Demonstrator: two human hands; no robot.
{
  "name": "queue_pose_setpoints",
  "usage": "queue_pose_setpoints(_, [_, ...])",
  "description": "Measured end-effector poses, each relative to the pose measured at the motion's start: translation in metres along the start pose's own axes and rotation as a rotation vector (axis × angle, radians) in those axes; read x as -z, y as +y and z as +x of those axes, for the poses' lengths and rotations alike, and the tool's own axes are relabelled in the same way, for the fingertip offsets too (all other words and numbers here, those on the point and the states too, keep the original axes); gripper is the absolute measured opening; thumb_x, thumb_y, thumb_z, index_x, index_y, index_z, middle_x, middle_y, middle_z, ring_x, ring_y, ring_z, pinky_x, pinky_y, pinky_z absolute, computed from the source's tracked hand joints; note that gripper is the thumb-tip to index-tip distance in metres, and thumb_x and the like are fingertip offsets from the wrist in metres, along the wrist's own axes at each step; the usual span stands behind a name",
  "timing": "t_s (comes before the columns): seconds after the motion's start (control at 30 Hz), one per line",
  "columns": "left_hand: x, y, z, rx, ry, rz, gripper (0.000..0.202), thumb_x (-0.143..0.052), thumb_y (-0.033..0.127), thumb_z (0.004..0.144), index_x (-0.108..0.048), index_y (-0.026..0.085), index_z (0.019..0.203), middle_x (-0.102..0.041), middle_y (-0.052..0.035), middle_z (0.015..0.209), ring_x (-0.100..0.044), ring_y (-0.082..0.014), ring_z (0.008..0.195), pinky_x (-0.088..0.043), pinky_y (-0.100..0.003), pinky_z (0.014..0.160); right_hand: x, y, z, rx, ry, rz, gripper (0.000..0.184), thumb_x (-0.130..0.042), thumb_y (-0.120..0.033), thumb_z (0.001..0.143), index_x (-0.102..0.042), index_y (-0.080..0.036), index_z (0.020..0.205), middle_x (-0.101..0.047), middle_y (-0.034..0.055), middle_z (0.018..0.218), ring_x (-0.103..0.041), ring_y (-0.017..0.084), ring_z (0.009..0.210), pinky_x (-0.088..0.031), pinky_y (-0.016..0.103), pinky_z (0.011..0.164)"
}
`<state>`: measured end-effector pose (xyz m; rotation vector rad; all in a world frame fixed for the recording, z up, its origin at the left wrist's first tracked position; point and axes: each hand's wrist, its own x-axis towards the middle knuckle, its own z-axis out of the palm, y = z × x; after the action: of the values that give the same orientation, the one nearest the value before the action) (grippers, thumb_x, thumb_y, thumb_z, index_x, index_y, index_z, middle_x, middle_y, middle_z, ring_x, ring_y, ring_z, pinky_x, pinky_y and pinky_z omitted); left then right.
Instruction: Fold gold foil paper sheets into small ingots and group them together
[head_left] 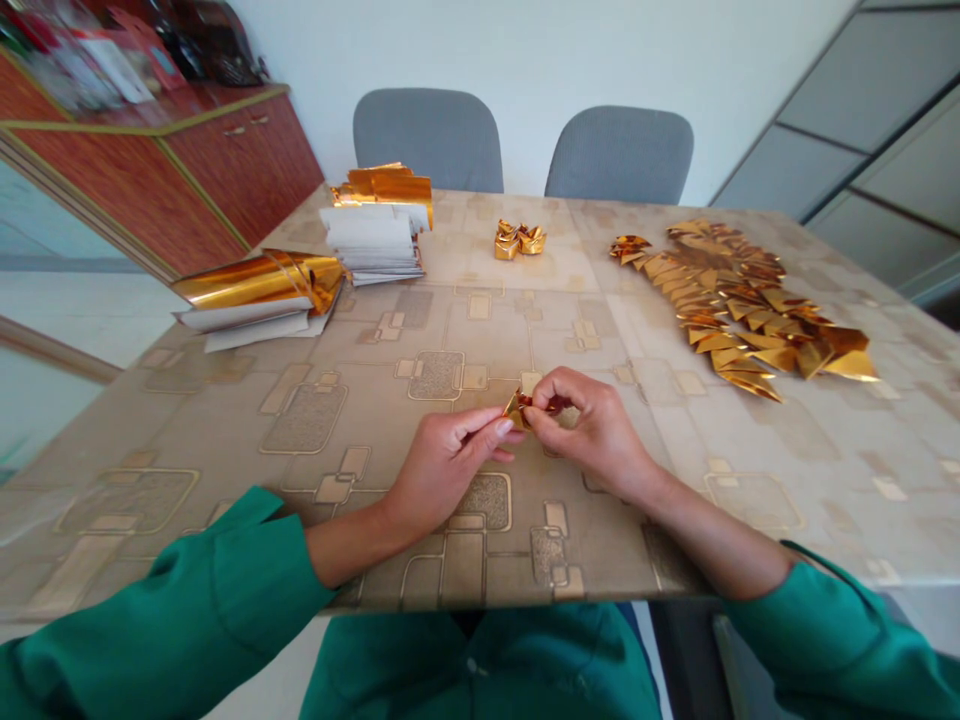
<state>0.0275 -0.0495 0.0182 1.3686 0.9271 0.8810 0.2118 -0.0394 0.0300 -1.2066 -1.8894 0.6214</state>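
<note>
Above the middle of the table, both my hands pinch one small piece of folded gold foil paper (514,408). My left hand (450,455) grips its left side between thumb and fingers. On the other side, the thumb and forefinger of my right hand (589,425) are closed on its right edge, partly hiding it. Farther back stand a few finished-looking folded gold foil pieces (517,240). At the right lies a long curving cluster of many folded gold pieces (739,300), nested in rows.
A stack of white-backed gold foil sheets (375,243) lies at the back left, with another rolled gold bundle (259,283) beside it. Two grey chairs (427,140) stand behind the patterned tablecloth (442,330). A wooden cabinet (225,150) is at the far left.
</note>
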Motion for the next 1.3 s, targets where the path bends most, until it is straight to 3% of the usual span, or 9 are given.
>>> queue_pose_setpoints(0.2, [0.001,0.002,0.002,0.058,-0.004,-0.083,0.032,-0.061,0.040,0.088,-0.074,0.015,0.103,-0.076,-0.0087,0.099,-0.073,-0.0219,0.089,-0.062,-0.032,0.075,0.004,0.002,0.000,0.063,-0.093,0.108,0.010,-0.065,-0.023,0.087,-0.063,-0.022,0.077,-0.063,0.0005,0.078,-0.057,0.014,0.074,-0.044,0.029,0.069])
queue_pose_setpoints(0.37, [0.003,0.002,0.006,0.133,-0.023,-0.182,0.029,-0.067,0.039,0.085,-0.073,0.013,0.098,-0.076,-0.0095,0.093,-0.073,-0.0202,0.085,-0.061,-0.030,0.075,0.004,0.004,0.001,0.060,-0.080,0.130,0.010,-0.065,-0.019,0.088,-0.065,-0.022,0.078,-0.061,-0.0003,0.076,-0.056,0.013,0.073,-0.043,0.029,0.069])
queue_pose_setpoints(0.57, [0.005,0.000,0.007,0.186,0.036,-0.263,0.027,-0.070,0.037,0.084,-0.073,0.013,0.095,-0.077,-0.0104,0.092,-0.074,-0.0196,0.084,-0.059,-0.028,0.075,0.006,0.002,0.002,0.080,-0.112,0.149,0.007,-0.061,-0.026,0.092,-0.065,-0.023,0.087,-0.063,0.0011,0.083,-0.057,0.014,0.076,-0.045,0.029,0.070])
queue_pose_setpoints(0.8, [0.005,-0.003,0.007,0.189,0.016,-0.245,0.027,-0.071,0.038,0.083,-0.074,0.013,0.095,-0.076,-0.0110,0.097,-0.073,-0.0210,0.087,-0.059,-0.030,0.077,0.003,0.004,0.001,0.027,-0.091,0.177,0.012,-0.063,-0.023,0.088,-0.062,-0.021,0.077,-0.063,0.0011,0.080,-0.058,0.014,0.076,-0.045,0.030,0.072])
queue_pose_setpoints(0.97, [0.005,-0.004,0.008,0.195,0.047,-0.265,0.026,-0.071,0.037,0.083,-0.073,0.013,0.093,-0.077,-0.0099,0.094,-0.074,-0.0184,0.083,-0.059,-0.026,0.074,0.001,0.007,0.001,-0.060,-0.125,0.296,0.005,-0.065,-0.025,0.086,-0.064,-0.020,0.085,-0.064,0.0016,0.083,-0.058,0.014,0.075,-0.046,0.029,0.069])
queue_pose_setpoints(1.07, [0.006,-0.004,0.008,0.194,0.070,-0.270,0.027,-0.071,0.038,0.083,-0.073,0.013,0.094,-0.077,-0.0102,0.092,-0.074,-0.0191,0.083,-0.058,-0.026,0.072,0.001,0.009,0.000,-0.112,-0.134,0.389,0.011,-0.068,-0.028,0.084,-0.063,-0.020,0.090,-0.066,0.0013,0.085,-0.059,0.013,0.074,-0.047,0.029,0.068])
queue_pose_setpoints(1.3, [0.004,-0.002,0.007,0.186,0.087,-0.221,0.027,-0.073,0.038,0.080,-0.073,0.012,0.088,-0.077,-0.0106,0.089,-0.074,-0.0192,0.078,-0.058,-0.026,0.068,0.002,0.010,0.001,-0.140,-0.180,0.479,0.023,-0.066,-0.040,0.087,-0.058,-0.019,0.079,-0.063,0.0004,0.077,-0.056,0.013,0.070,-0.045,0.029,0.066])
